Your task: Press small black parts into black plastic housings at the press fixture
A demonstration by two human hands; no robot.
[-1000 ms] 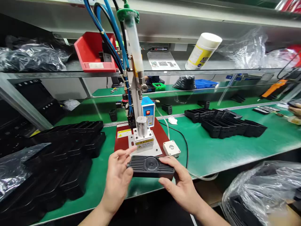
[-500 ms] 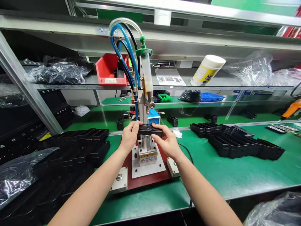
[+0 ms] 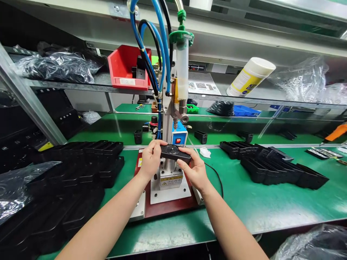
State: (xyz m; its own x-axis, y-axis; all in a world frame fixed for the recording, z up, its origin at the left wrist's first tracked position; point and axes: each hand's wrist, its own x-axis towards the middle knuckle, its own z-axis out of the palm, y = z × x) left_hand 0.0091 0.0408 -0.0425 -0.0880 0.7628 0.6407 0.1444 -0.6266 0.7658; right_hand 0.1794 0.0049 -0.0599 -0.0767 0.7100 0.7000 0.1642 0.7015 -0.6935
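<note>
Between my two hands is a black plastic housing (image 3: 175,153), ribbed on top with a round recess in its middle. My left hand (image 3: 152,156) grips its left end, and my right hand (image 3: 194,168) pinches the right end between thumb and fingers. The housing is tilted a little, its right end lower. It is just under the nozzle of a dispensing machine (image 3: 170,180), in front of the metal post. A clear syringe barrel (image 3: 182,68) with a green cap is mounted above. Whether the housing touches the fixture below is hidden.
Black housings (image 3: 78,173) are stacked at left, and more black housings (image 3: 279,164) stand in rows at right. A red bin (image 3: 127,68) and a yellow-white canister (image 3: 251,77) sit on the shelf. An orange tool (image 3: 336,133) is at far right. A black cable (image 3: 218,173) lies right of the base.
The camera view has moved closer and tilted, so the machine looks larger. The housing now slopes down to the right and shows more of its top. Both hands have kept their hold.
</note>
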